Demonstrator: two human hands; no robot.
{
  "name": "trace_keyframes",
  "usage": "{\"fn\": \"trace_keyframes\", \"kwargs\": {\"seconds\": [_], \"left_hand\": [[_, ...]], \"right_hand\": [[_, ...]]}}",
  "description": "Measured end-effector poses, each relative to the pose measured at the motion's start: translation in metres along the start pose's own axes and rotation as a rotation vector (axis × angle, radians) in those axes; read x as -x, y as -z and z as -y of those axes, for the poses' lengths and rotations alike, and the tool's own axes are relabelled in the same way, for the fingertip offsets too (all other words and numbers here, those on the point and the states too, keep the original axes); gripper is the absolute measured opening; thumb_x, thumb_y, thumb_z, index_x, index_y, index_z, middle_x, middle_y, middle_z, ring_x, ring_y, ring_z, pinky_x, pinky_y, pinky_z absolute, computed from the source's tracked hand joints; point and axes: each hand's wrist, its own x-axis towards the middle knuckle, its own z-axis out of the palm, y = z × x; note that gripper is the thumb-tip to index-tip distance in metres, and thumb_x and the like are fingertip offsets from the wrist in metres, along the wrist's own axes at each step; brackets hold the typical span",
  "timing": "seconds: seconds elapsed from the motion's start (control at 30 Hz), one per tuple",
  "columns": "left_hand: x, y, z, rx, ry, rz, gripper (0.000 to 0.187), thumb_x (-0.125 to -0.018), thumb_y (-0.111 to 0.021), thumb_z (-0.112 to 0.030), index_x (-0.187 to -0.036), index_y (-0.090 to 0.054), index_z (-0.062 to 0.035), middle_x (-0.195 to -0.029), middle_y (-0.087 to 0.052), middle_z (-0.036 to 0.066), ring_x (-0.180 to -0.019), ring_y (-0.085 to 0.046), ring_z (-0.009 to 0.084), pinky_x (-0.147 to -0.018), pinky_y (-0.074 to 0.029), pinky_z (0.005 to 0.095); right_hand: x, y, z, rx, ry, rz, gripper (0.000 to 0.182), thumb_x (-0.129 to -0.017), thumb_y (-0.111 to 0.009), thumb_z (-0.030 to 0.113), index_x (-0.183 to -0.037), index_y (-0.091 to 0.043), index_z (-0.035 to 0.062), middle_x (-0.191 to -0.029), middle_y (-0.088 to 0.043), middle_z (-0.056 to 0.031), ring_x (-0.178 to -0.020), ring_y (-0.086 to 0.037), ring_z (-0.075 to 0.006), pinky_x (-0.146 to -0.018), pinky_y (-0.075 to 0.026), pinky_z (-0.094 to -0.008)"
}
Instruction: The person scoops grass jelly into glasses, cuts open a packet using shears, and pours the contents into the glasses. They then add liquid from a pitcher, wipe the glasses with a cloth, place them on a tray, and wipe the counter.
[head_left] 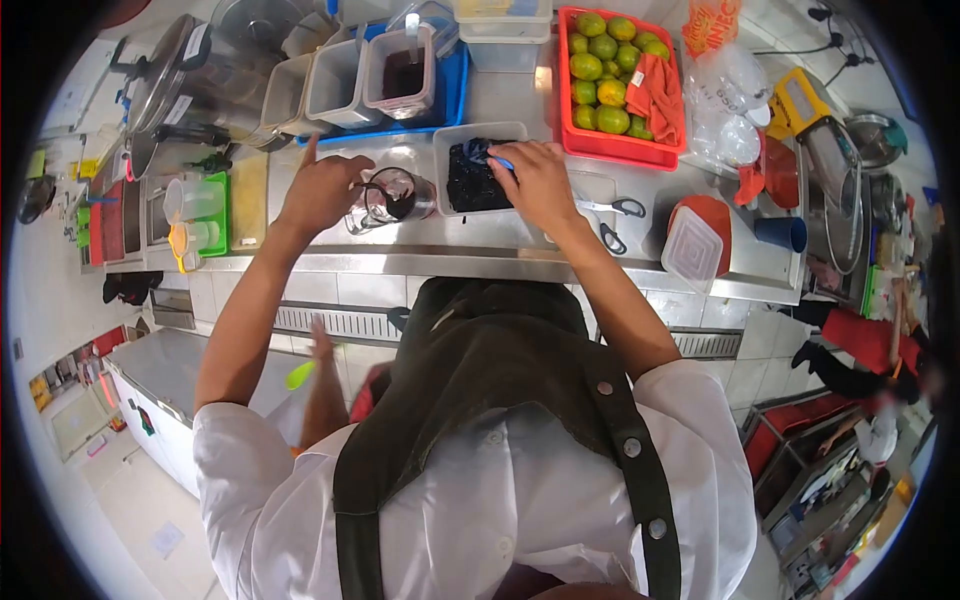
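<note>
At a steel desk [400, 255], the left hand [322, 190] steadies a glass cup [400, 195] just left of a tub of dark jelly [470, 175], where the right hand [540, 180], fingers closed on a blue scoop [492, 155], digs.

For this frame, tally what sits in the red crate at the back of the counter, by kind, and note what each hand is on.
Green citrus fruits: 10 visible, others may be hidden
Orange cloth: 1
Total in the red crate: 11 visible
Left hand: on the clear jug
Right hand: on a blue scoop in the tub of dark jelly
</note>
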Motion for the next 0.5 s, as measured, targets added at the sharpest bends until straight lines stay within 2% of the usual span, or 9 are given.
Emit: {"fn": "trace_keyframes", "kwargs": {"seconds": [0.1,0.2,0.23,0.27,0.33,0.43,0.5], "left_hand": [[0.009,-0.002,-0.02,0.034,-0.008,0.023,0.066,-0.085,-0.068,-0.008,-0.146,-0.045,-0.0205,-0.111,-0.072,0.006,-0.113,-0.064,0.0264,-0.12,-0.015,0.0588],[0.021,-0.008,-0.031,0.05,0.018,0.019,0.08,-0.085,-0.067,-0.005,-0.155,-0.031,-0.0232,-0.126,-0.067,0.008,-0.121,-0.06,0.0279,-0.118,-0.016,0.0628],[0.024,-0.014,-0.03,0.05,0.035,-0.01,0.083,-0.085,-0.067,-0.004,-0.156,-0.027,-0.0237,-0.129,-0.065,0.008,-0.123,-0.059,0.0282,-0.117,-0.016,0.0641],[0.027,-0.019,-0.028,0.051,0.051,-0.038,0.086,-0.085,-0.066,-0.004,-0.157,-0.024,-0.0242,-0.133,-0.063,0.008,-0.125,-0.058,0.0285,-0.117,-0.017,0.0654],[0.034,-0.025,-0.029,0.213,0.105,-0.126,0.073,-0.088,-0.065,-0.005,-0.153,-0.034,-0.0208,-0.134,-0.062,0.008,-0.121,-0.06,0.031,-0.116,-0.02,0.0638],[0.044,-0.036,-0.029,0.376,0.16,-0.224,0.06,-0.089,-0.067,-0.008,-0.145,-0.048,-0.0171,-0.128,-0.065,0.01,-0.115,-0.063,0.033,-0.115,-0.027,0.0587],[0.046,-0.046,-0.029,0.412,0.194,-0.32,0.052,-0.088,-0.07,-0.01,-0.138,-0.056,-0.0144,-0.122,-0.069,0.01,-0.111,-0.066,0.0338,-0.111,-0.036,0.0535]], "right_hand": [[-0.006,-0.003,0.006,0.167,0.106,0.014,0.017,-0.089,-0.068,0.023,-0.103,-0.073,0.0159,-0.1,-0.072,0.002,-0.1,-0.062,-0.0174,-0.091,-0.037,-0.0408],[-0.009,-0.009,0.016,0.253,0.297,0.205,0.016,-0.089,-0.066,0.024,-0.103,-0.073,0.0181,-0.1,-0.072,0.0045,-0.102,-0.061,-0.015,-0.095,-0.035,-0.0417],[-0.01,-0.006,0.022,0.251,0.293,0.33,0.019,-0.085,-0.072,0.021,-0.104,-0.073,0.0164,-0.104,-0.072,0.0004,-0.103,-0.061,-0.016,-0.102,-0.034,-0.0406],[-0.012,-0.001,0.028,0.212,0.278,0.377,0.018,-0.086,-0.071,0.021,-0.104,-0.074,0.0154,-0.102,-0.073,-0.0006,-0.101,-0.062,-0.0173,-0.1,-0.036,-0.0402],[-0.018,0.009,0.035,0.139,0.25,0.472,0.017,-0.088,-0.07,0.022,-0.102,-0.074,0.0135,-0.099,-0.073,-0.0027,-0.097,-0.065,-0.0199,-0.096,-0.042,-0.0393],[-0.025,0.001,0.021,-0.098,-0.021,0.391,0.019,-0.092,-0.064,0.024,-0.097,-0.073,0.0085,-0.09,-0.074,-0.0065,-0.083,-0.071,-0.0198,-0.078,-0.052,-0.0383],[-0.041,0.007,0.014,-0.269,-0.337,0.489,0.022,-0.093,-0.064,0.024,-0.097,-0.072,0.0042,-0.084,-0.073,-0.0097,-0.07,-0.071,-0.0206,-0.066,-0.053,-0.0379]]}}
